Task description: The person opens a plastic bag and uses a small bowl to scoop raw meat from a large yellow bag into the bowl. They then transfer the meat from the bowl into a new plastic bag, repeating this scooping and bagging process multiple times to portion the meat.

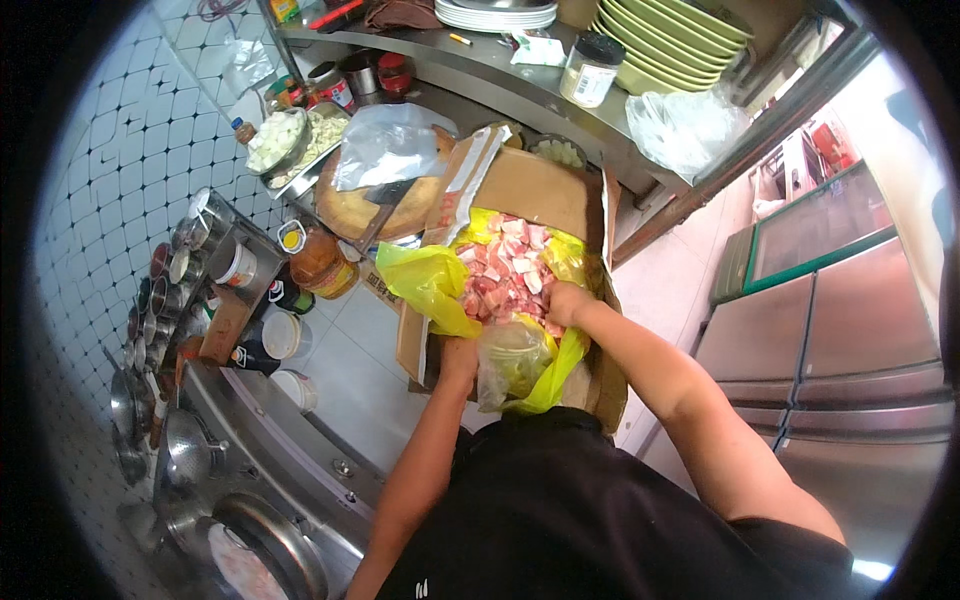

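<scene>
An opened cardboard box (525,184) stands before me, lined with a yellow plastic bag (427,289). Pieces of raw, pink-and-white meat (504,264) fill the bag. My right hand (568,304) reaches into the right side of the meat, its fingertips hidden among the pieces. At the lower left of the bag is my left hand (460,355), its fingers covered by the yellow plastic. Between my hands a clear plastic bag (516,358) lies at the near side of the meat, with something greenish showing through.
Beyond the box are a round wooden chopping board (337,191) and a cleaver (386,214). An oil jug (321,262) stands left. A wok (300,547) sits on the steel stove (292,442). Stacked green trays (667,45) rest on the shelf; a steel refrigerator (757,330) stands right.
</scene>
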### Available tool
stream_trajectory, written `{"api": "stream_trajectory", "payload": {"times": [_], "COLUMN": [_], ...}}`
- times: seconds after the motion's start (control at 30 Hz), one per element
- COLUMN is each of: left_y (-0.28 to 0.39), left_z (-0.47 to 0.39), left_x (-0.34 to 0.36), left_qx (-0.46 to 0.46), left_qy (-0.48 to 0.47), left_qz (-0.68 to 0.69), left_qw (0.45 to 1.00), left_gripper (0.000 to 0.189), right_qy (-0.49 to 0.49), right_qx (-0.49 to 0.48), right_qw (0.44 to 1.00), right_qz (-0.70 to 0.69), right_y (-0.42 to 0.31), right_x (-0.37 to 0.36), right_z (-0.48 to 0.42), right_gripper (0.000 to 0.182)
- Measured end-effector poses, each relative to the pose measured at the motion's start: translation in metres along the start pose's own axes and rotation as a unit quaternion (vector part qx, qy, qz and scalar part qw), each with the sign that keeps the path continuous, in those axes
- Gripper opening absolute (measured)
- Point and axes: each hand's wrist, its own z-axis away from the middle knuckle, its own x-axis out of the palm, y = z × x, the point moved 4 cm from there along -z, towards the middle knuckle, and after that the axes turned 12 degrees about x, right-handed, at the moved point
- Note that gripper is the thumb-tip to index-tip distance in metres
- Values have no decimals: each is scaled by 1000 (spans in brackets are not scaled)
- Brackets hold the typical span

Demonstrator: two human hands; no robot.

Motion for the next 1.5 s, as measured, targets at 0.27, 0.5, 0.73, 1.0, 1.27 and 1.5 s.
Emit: {"api": "stream_trajectory", "payload": {"times": [0.27, 0.5, 0.73, 1.0, 1.27, 1.5], "left_y": [-14, 34, 52, 60, 37, 21], "left_z": [8, 23, 30, 24, 33, 38], "left_x": [-1, 1, -4, 2, 5, -2], "left_qx": [-117, -56, -239, -197, -240, -254], "left_qy": [-47, 33, -28, -26, 101, 138], "left_qz": [69, 16, 12, -37, 154, 159], "left_qw": [990, 998, 971, 979, 953, 944], "left_gripper": [44, 50, 62, 69, 50, 37], "right_qy": [177, 274, 313, 400, 402, 341], "right_qx": [209, 134, 190, 152, 126, 97], "right_qw": [934, 805, 781, 786, 796, 797], "right_qz": [-229, -509, -505, -446, -436, -490], "right_y": [89, 68, 73, 90, 95, 109], "right_x": [-6, -2, -5, -31, -34, -23], "right_z": [-9, -30, -60, -77, -102, -132], "right_gripper": [47, 72, 59, 47, 60, 56]}}
